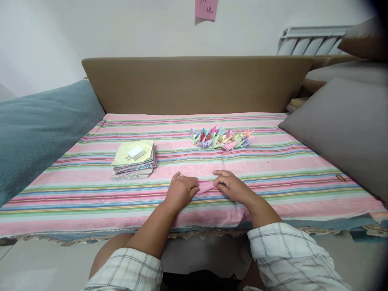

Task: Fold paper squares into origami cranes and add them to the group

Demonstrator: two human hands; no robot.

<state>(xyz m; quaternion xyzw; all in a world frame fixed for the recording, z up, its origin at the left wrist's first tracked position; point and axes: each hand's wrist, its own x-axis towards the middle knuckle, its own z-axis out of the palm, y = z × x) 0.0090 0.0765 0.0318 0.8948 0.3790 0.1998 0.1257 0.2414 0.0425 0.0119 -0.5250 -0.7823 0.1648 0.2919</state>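
Note:
A small folded pink paper lies on the striped pink cloth near the front edge. My left hand presses on its left end with curled fingers. My right hand pinches its right end with fingers pressed together. Behind them, a cluster of several folded paper cranes in mixed colours sits mid-cloth. At the left a stack of coloured square papers lies with a white charger plug on top.
A teal cushion borders the left side and grey pillows the right. A tan backboard runs behind the cloth. A pink note hangs on the wall. My knees in checked shorts are below the edge.

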